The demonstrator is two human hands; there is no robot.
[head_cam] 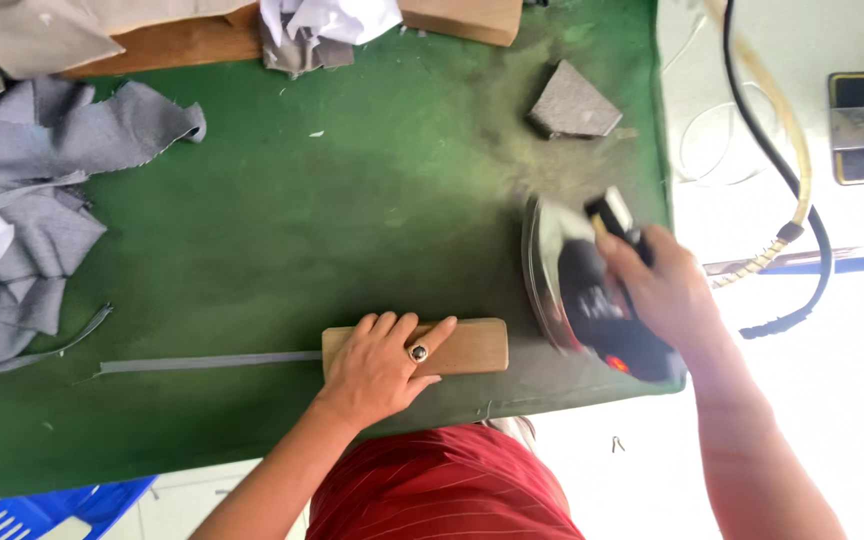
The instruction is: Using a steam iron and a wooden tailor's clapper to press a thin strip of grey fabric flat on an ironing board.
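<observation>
left hand (380,362) flat on wooden block (457,347), pinning grey strip (207,363), fingers spread | right hand (664,290) clenched on iron (577,290), frame right | pressing step, green desk (302,220)

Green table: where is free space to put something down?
Free: the middle of the green table, between the grey cloth pile, the wooden block and the grey folded piece. Crowded: the right edge by the iron.

My left hand (380,362) lies flat on a wooden block (472,347), which sits on a fabric strip (207,362) running left. Right of the block, my right hand (664,290) grips the iron (577,290). Cloth heap (27,215) far left.
</observation>
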